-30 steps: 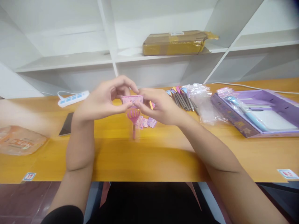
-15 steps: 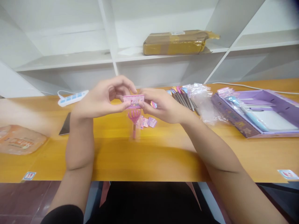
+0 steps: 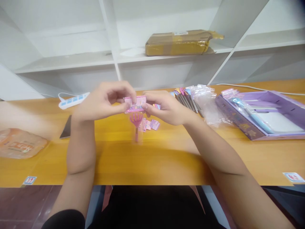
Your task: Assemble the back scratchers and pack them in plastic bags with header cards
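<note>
Both my hands meet above the middle of the orange table (image 3: 166,162). My left hand (image 3: 102,101) pinches the left end of a small pink card (image 3: 135,104), thumb under and fingers curled over it. My right hand (image 3: 166,106) pinches the card's right end. Below the card hangs a pink hand-shaped toy on a stick (image 3: 136,125) inside a thin clear sleeve, reaching toward the tabletop. A few more small pink cards (image 3: 152,124) lie on the table just beyond it.
A row of pens with coloured tops (image 3: 187,100) and clear plastic sleeves (image 3: 207,105) lie right of my hands. A purple stationery box (image 3: 264,116) stands far right. On the left are a white power strip (image 3: 73,100), a dark phone (image 3: 67,127) and an orange packet (image 3: 20,143). A taped parcel (image 3: 181,43) rests on the white shelf.
My left fingers have curled down closer over the card's top edge and the card has tipped slightly. Arms and the rest of the table are unchanged.
</note>
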Demonstrator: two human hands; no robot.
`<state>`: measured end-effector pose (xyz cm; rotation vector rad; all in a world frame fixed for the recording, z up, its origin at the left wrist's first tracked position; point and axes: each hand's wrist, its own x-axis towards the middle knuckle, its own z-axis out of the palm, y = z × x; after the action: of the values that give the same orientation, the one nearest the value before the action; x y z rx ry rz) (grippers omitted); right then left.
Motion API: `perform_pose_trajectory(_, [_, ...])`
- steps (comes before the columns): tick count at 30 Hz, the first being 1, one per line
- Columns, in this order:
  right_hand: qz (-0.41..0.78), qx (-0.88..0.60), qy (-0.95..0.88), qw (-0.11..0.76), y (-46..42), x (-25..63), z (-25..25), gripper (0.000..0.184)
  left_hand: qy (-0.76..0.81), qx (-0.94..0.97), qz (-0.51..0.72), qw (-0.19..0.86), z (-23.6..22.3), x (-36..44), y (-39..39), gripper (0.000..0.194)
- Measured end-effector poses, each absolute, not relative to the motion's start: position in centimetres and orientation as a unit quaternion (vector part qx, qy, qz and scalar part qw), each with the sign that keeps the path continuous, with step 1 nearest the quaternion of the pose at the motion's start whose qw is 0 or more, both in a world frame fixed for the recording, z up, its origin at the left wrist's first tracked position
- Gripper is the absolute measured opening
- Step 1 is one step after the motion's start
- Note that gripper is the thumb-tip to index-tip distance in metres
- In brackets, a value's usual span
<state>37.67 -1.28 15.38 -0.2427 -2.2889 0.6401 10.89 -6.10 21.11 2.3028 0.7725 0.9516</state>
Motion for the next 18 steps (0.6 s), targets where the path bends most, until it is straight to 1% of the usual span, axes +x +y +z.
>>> perform_pose_trajectory(2, [0.263, -0.096, -0.890, 0.360, -1.5, 37.7, 15.4, 0.035, 0.311, 0.850, 0.339, 0.254, 21.3, 11.1, -6.5, 0.001])
perform_pose_trajectory(3, [0.271, -0.095, -0.889, 0.357, -1.5, 37.7, 15.4, 0.035, 0.321, 0.850, 0.333, 0.253, 21.3, 11.2, -6.6, 0.001])
perform_pose_trajectory(9, [0.274, -0.102, -0.890, 0.349, -1.6, 37.7, 15.3, 0.037, 0.352, 0.848, 0.324, 0.227, 21.5, 11.4, -7.0, 0.007])
perform_pose_trajectory(13, [0.316, -0.138, -0.879, 0.329, -1.4, 37.7, 15.3, 0.040, 0.371, 0.846, 0.326, 0.202, 21.5, 11.3, -7.0, 0.008])
perform_pose_trajectory(15, [0.347, -0.149, -0.881, 0.287, -1.3, 37.4, 15.2, 0.039, 0.382, 0.844, 0.324, 0.192, 21.6, 11.2, -6.9, 0.009])
perform_pose_trajectory(18, [0.377, -0.156, -0.896, 0.173, -1.0, 36.4, 14.6, 0.035, 0.396, 0.845, 0.316, 0.171, 21.6, 10.8, -6.8, 0.016])
